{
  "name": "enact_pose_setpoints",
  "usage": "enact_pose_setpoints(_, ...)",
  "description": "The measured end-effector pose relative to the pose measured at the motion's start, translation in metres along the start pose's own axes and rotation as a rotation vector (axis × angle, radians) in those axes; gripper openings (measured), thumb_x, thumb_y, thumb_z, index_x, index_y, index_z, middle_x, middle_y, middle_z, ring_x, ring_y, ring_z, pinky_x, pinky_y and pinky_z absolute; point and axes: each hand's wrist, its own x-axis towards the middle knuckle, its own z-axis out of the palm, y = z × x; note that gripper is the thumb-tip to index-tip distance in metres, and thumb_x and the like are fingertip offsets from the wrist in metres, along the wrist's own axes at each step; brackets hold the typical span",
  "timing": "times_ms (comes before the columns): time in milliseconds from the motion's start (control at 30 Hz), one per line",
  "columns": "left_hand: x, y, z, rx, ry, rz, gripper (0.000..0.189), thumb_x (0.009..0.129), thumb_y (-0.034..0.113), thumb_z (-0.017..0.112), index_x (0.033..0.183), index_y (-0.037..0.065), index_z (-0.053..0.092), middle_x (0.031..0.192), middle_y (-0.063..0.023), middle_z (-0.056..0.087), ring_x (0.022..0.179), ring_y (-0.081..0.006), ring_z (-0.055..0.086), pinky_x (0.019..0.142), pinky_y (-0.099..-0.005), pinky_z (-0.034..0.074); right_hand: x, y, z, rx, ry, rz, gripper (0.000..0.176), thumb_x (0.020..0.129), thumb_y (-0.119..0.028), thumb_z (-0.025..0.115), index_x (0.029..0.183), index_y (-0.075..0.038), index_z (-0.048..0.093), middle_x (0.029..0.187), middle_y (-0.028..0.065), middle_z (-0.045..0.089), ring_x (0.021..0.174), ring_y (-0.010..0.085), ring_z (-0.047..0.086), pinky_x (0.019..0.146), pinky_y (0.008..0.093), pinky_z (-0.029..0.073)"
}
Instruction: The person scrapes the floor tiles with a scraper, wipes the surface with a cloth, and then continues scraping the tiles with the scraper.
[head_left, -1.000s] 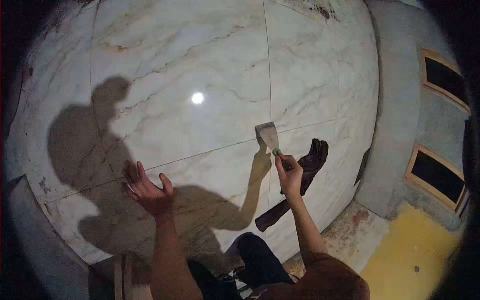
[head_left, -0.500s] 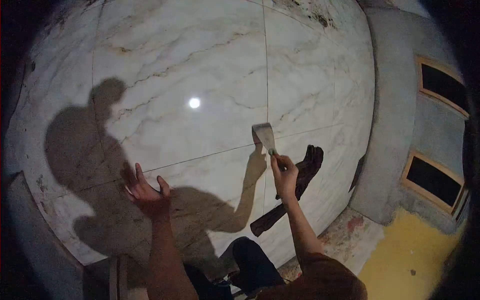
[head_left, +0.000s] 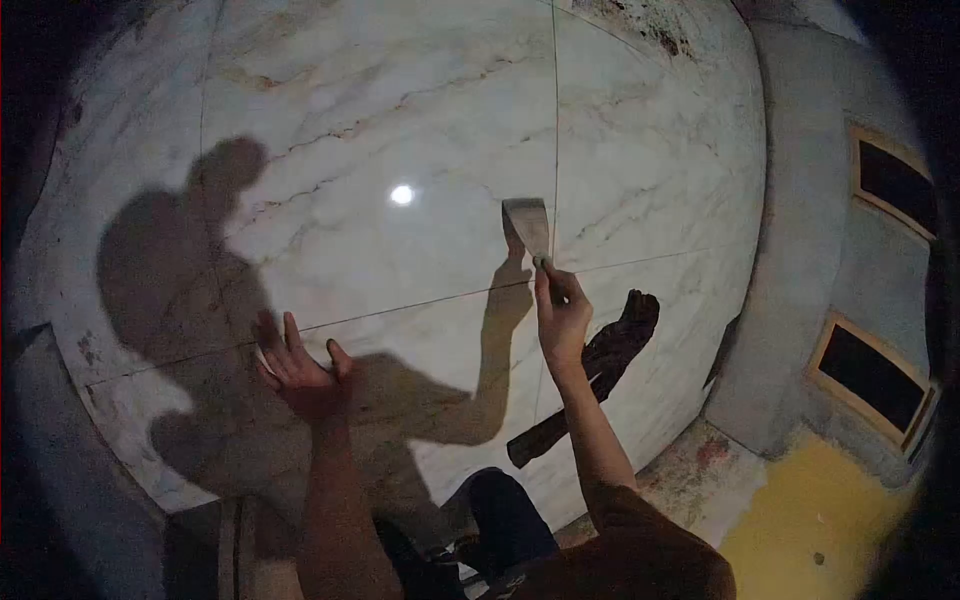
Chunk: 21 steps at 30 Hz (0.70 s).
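1. Right hand [head_left: 563, 325]: fingers drawn narrow, pinching the scraper [head_left: 530, 225] at its handle end. Grip is mostly fingertips; the handle is largely hidden behind them.
2. Left hand [head_left: 308, 378]: fingers wide, thumb apart, holding nothing. It is over the tiles [head_left: 450, 240], within my own shadow [head_left: 165, 270]. Cannot tell if it touches them.
3. Scraper position: over the pale, veined tiles, blade pointing away from me and flaring toward its far edge. It lies just left of the long seam [head_left: 556, 130], near where the cross seam [head_left: 400, 308] meets it. Cannot tell whether the blade edge bears on the surface or is slightly lifted.
4. Handling, my judgement: light; blade thin and stiff, perhaps with a little spring. Not fragile, though the corners could scratch the glaze. The tiles look glossy, so the edge may skate if held too flat.
5. Best hold, again my judgement: handle, close to the blade's neck, thumb opposing the fingers. A pinch this light could let the blade twist under load; a fuller wrap would steady it. Keep skin off the broad edge.
6. Nearby: a dark cloth [head_left: 632, 325], long and rumpled, with my right forearm crossing in front of it. Looks soft and limp; a bunched middle would be easiest to grasp.
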Motion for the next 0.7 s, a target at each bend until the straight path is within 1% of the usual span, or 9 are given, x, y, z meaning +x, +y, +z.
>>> enact_pose_setpoints(133, 0.002, 0.002, -0.008, -0.017, -0.111, -0.082, 0.073, 0.080, 0.032, 0.062, 0.144, 0.001, 0.045, 0.150, -0.0248, 0.039, 0.140, -0.0433, 0.036, 0.118, -0.0605, 0.017, -0.070, 0.003, -0.013, -0.184, -0.062, 0.056, 0.025, 0.095, -0.017, 0.068, 0.100, 0.008, 0.069, 0.079, 0.0165, 0.072, 0.074, 0.0104, 0.063, 0.067, 0.0306, 0.052)
enact_pose_setpoints(167, 0.007, 0.005, -0.011, 0.016, -0.140, -0.080, 0.073, 0.080, 0.032, 0.062, 0.144, 0.001, 0.045, 0.149, -0.0253, 0.040, 0.140, -0.0434, 0.036, 0.118, -0.0608, 0.017, -0.075, -0.009, -0.015, -0.199, -0.073, 0.083, 0.025, 0.095, -0.016, 0.068, 0.099, 0.008, 0.069, 0.077, 0.0162, 0.071, 0.073, 0.0104, 0.062, 0.066, 0.0305, 0.052)
enact_pose_setpoints(200, 0.003, 0.001, -0.002, -0.002, -0.041, -0.038, 0.066, 0.080, 0.033, 0.055, 0.136, -0.002, 0.051, 0.151, -0.0244, 0.041, 0.139, -0.0429, 0.039, 0.115, -0.0622, 0.023, -0.060, -0.013, -0.012, -0.162, -0.057, 0.094, 0.024, 0.095, -0.015, 0.068, 0.098, 0.009, 0.069, 0.076, 0.0155, 0.071, 0.072, 0.0103, 0.061, 0.066, 0.0303, 0.051)
enact_pose_setpoints(267, -0.001, 0.000, 0.004, -0.017, -0.058, -0.045, 0.066, 0.080, 0.033, 0.055, 0.136, -0.002, 0.052, 0.150, -0.0246, 0.041, 0.139, -0.0428, 0.040, 0.115, -0.0625, 0.023, -0.015, -0.034, 0.003, 0.008, -0.010, 0.084, 0.021, 0.094, -0.012, 0.068, 0.095, 0.009, 0.068, 0.075, 0.0147, 0.069, 0.071, 0.0100, 0.059, 0.066, 0.0295, 0.050)
enact_pose_setpoints(367, 0.007, 0.000, -0.002, -0.032, -0.086, -0.070, 0.067, 0.079, 0.032, 0.056, 0.137, -0.002, 0.052, 0.150, -0.0241, 0.041, 0.139, -0.0423, 0.040, 0.114, -0.0627, 0.024, -0.068, -0.012, -0.004, -0.230, -0.080, 0.156, 0.023, 0.095, -0.012, 0.068, 0.097, 0.010, 0.067, 0.082, 0.0151, 0.071, 0.078, 0.0106, 0.061, 0.072, 0.0293, 0.051)
enact_pose_setpoints(400, 0.005, 0.001, -0.006, -0.045, -0.123, -0.082, 0.068, 0.079, 0.032, 0.057, 0.138, -0.002, 0.051, 0.152, -0.0234, 0.040, 0.140, -0.0418, 0.039, 0.114, -0.0625, 0.024, -0.095, -0.011, -0.001, -0.118, -0.070, 0.099, 0.024, 0.095, -0.013, 0.068, 0.101, 0.011, 0.066, 0.084, 0.0162, 0.071, 0.082, 0.0113, 0.063, 0.075, 0.0289, 0.052)
enact_pose_setpoints(433, 0.001, 0.001, -0.009, -0.029, -0.148, -0.093, 0.068, 0.079, 0.032, 0.057, 0.138, -0.002, 0.051, 0.152, -0.0234, 0.040, 0.140, -0.0418, 0.039, 0.114, -0.0625, 0.024, -0.111, -0.022, -0.003, -0.176, -0.125, 0.119, 0.024, 0.096, -0.012, 0.065, 0.104, 0.011, 0.066, 0.088, 0.0171, 0.072, 0.088, 0.0129, 0.066, 0.078, 0.0292, 0.053)
enact_pose_setpoints(600, -0.001, 0.001, -0.004, -0.049, -0.049, -0.041, 0.068, 0.081, 0.030, 0.058, 0.142, 0.000, 0.048, 0.156, -0.0203, 0.034, 0.142, -0.0413, 0.035, 0.114, -0.0613, 0.023, -0.064, -0.049, 0.028, -0.031, -0.095, 0.173, 0.021, 0.097, -0.009, 0.064, 0.106, 0.010, 0.067, 0.092, 0.0176, 0.073, 0.091, 0.0137, 0.067, 0.079, 0.0294, 0.053)
enact_pose_setpoints(700, 0.008, 0.001, -0.002, -0.054, -0.077, -0.065, 0.069, 0.084, 0.031, 0.059, 0.144, 0.000, 0.045, 0.156, -0.0210, 0.034, 0.141, -0.0433, 0.035, 0.115, -0.0614, 0.022, -0.112, -0.041, 0.022, -0.080, -0.113, 0.099, 0.021, 0.096, -0.009, 0.066, 0.106, 0.009, 0.067, 0.088, 0.0146, 0.072, 0.083, 0.0104, 0.064, 0.075, 0.0272, 0.052)
